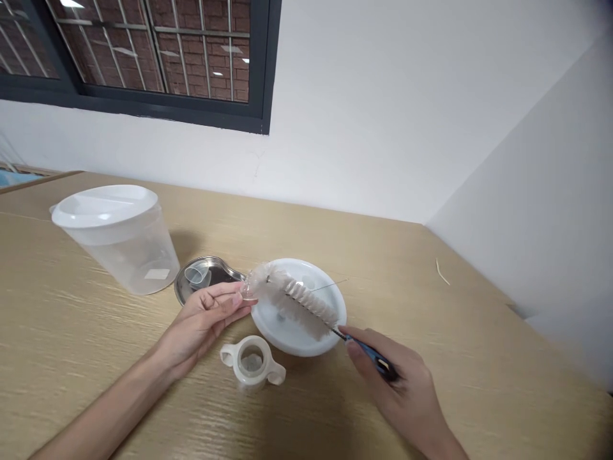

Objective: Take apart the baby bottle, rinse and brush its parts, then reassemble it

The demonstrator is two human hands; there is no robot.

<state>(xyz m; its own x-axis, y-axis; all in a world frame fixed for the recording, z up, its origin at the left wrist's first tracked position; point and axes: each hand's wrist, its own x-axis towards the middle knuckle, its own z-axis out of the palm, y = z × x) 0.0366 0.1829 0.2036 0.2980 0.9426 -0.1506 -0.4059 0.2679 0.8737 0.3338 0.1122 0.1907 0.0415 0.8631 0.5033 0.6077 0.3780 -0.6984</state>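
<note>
My right hand (390, 377) grips a bottle brush (306, 306) by its blue and black handle. The white bristles slant up and left over a white bowl (338, 300). Between the fingertips of my left hand (211, 313) is a small clear piece (248, 292), its exact kind not plain. The brush's bristly tip touches it or lies right against it. Close below the bowl stands a whitish two-handled ring-shaped cup piece (251, 361). A thin wire (330, 285) sticks out over the bowl's right rim.
A lidded translucent plastic pitcher (129, 249) stands at the left. Beside it, a metal kidney dish (220, 271) holds a clear cup-like piece (196, 273). A thin pale strip (441, 271) lies on the wooden table (393, 275) at the right; walls and a barred window are behind.
</note>
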